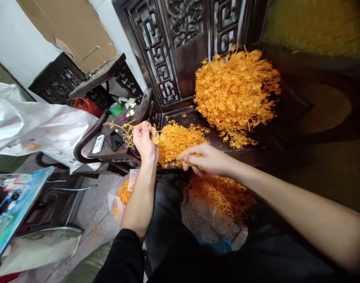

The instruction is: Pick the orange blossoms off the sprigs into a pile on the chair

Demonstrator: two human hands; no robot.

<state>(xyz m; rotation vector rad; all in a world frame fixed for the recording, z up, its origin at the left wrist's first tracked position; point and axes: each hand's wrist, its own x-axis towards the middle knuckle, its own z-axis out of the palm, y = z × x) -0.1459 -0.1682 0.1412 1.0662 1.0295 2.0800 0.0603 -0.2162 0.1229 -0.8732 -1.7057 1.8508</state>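
My left hand [145,140] is closed around a branching orange stem [127,129], whose bare twigs stick out to the left of the fist. A small heap of orange artificial-looking flower heads [180,137] lies on the dark wooden bench [227,146] between my hands. At the near right edge of this heap is my right hand [201,157], thumb and fingers pinched together. What the pinch holds, if anything, is too small to make out. Behind the heap rises a large mound of orange flower sprays [235,88], against the carved backrest [185,74].
Orange stems [221,196] are piled below the bench by my legs. A plastic bag [116,202] with orange pieces stands on the floor to the left. A white remote [98,144] and a black phone [114,140] lie on the side table, near a green tape roll [116,108].
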